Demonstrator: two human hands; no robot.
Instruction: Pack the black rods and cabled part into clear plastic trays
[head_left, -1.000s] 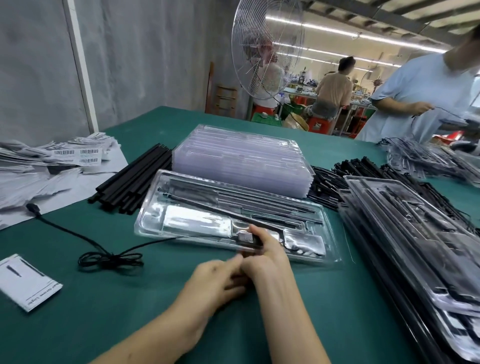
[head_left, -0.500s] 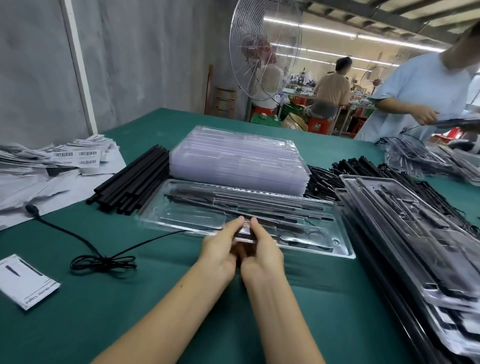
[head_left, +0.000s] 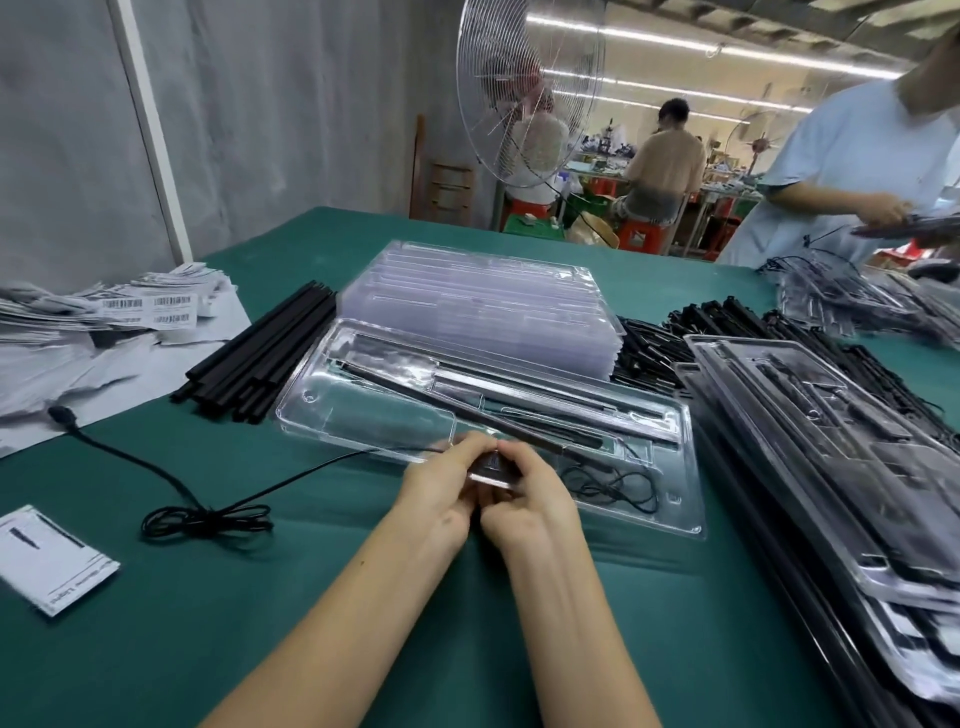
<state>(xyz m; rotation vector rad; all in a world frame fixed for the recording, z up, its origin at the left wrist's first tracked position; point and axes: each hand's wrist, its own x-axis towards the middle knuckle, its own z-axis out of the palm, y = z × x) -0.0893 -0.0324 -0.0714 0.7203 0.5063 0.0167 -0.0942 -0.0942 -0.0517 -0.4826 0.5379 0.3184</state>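
A clear plastic tray (head_left: 322, 410) lies on the green table in front of me, with a long black rod (head_left: 467, 410) slanting across it and thin cable loops (head_left: 608, 486) in its right pocket. Both hands meet at the tray's near edge. My left hand (head_left: 441, 488) and my right hand (head_left: 524, 499) pinch a small dark cabled part (head_left: 491, 464) between their fingertips. Its black cable (head_left: 208, 514) runs left over the table into a tangled coil and ends in a plug. Loose black rods (head_left: 260, 364) lie left of the tray.
A stack of empty clear trays (head_left: 483, 306) stands behind the open tray. Filled trays (head_left: 831, 467) are piled at the right, with more black parts (head_left: 701, 322) behind them. Barcode papers (head_left: 104, 322) lie at the left, a leaflet (head_left: 47, 556) near left. Another person works at the far right.
The tray has settled flat after tilting up earlier. My hands stay at its near edge, fingers now closed more tightly on the small part. The person at the right moved slightly.
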